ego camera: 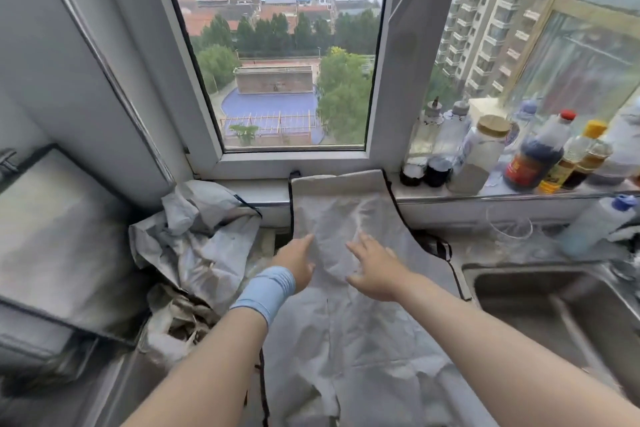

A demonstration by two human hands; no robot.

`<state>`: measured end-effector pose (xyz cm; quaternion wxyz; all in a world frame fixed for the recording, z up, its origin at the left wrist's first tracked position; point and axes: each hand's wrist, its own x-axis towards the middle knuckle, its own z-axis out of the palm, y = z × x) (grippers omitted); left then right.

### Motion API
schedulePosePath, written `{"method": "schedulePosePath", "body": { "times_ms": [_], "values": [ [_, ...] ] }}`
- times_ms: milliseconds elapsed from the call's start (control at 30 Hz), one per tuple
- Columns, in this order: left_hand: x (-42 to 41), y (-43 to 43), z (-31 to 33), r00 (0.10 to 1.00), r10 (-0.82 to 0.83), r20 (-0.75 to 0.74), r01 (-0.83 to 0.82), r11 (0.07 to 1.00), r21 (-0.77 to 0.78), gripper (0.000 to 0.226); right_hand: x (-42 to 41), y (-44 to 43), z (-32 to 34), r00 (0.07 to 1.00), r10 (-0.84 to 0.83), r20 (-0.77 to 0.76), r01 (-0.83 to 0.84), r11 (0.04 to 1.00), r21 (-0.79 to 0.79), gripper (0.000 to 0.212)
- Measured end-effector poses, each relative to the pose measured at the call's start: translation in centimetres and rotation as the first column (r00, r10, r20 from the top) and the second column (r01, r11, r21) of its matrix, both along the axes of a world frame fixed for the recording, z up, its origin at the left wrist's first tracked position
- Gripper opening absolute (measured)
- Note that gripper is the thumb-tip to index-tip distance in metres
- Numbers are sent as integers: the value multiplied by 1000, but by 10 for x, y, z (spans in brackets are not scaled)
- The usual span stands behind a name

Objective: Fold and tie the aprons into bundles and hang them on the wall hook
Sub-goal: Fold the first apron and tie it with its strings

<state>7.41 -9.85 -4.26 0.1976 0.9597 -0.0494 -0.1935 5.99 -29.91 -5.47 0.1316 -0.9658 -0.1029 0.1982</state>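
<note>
Resting splayed on apron (pixel 346 211), hands (pixel 294 263) (pixel 377 270) grip nothing; counter (pixel 502 246) under window (pixel 284 45), nr sink (pixel 554 305).

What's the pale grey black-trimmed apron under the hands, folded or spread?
Spread: the pale grey apron lies flat on the counter, bib against windowsill.

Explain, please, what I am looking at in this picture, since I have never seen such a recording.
There is no machine here: a person wears one camera on the head, looking forward and down, so you see what they see. The left hand, with a blue wristband, and the right hand reach with straight fingers onto a pale apron spread flat on the counter. Neither grips anything. A crumpled apron lies to the left, a sink to the right, bottles on the sill.
</note>
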Motion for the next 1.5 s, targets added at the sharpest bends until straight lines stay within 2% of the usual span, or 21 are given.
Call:
{"method": "schedulePosePath", "body": {
  "times_ms": [167,267,333,400,467,567,667,767,833,933,1033,1167,1233,1300,1400,1433,1500],
  "values": [
    [-50,-16,-28,987,-121,106,119,993,27,33,-48,-8,-26,987,163,6,-163,986,39,78],
    [-87,-28,-30,991,-97,92,102,993,-51,13,-86,-14,-34,962,217,167,-230,971,62,76],
    [-115,-35,-36,990,-113,81,119,991,-61,5,-116,-19,-42,913,287,291,-318,946,64,64],
    [-143,-38,-45,984,-152,88,154,988,-21,11,-144,-26,-54,866,338,369,-387,920,67,46],
    [-170,-39,-57,975,-207,85,204,978,46,20,-171,-36,-69,853,364,374,-406,913,39,38],
    [-202,-40,-83,956,-292,8,288,948,135,24,-198,-47,-99,859,407,310,-399,912,-95,30],
    [-219,-36,-110,951,-310,-8,307,939,153,19,-207,-51,-123,889,399,226,-379,916,-130,27],
    [-222,-26,-136,933,-347,95,310,909,278,43,-207,-56,-137,937,322,134,-292,934,-206,40],
    [-217,-21,-151,928,-321,187,241,903,357,50,-203,-59,-147,956,260,139,-230,953,-200,36],
    [-206,-17,-167,856,-280,435,148,938,314,26,-196,-60,-159,948,225,225,-192,969,-158,23],
    [-191,-13,-163,829,-299,474,163,938,306,15,-187,-58,-155,927,210,311,-166,973,-161,20],
    [-171,2,-146,804,-322,500,211,940,267,39,-172,-62,-137,946,101,309,-76,993,-94,22],
    [-167,7,-132,794,-334,508,257,942,217,38,-163,-64,-117,948,-38,316,20,998,58,16],
    [-172,3,-113,795,-265,546,213,964,159,33,-155,-65,-91,941,-158,301,98,974,204,14],
    [-188,-12,-81,848,-250,467,175,964,200,86,-149,-65,-51,944,-163,286,80,957,280,16],
    [-194,-18,-74,867,-274,417,196,956,219,97,-149,-64,-38,943,-158,293,66,951,301,16],
    [-202,-31,-60,890,-281,359,221,955,199,97,-152,-63,-17,935,-203,292,86,926,369,15]
  ]
}}
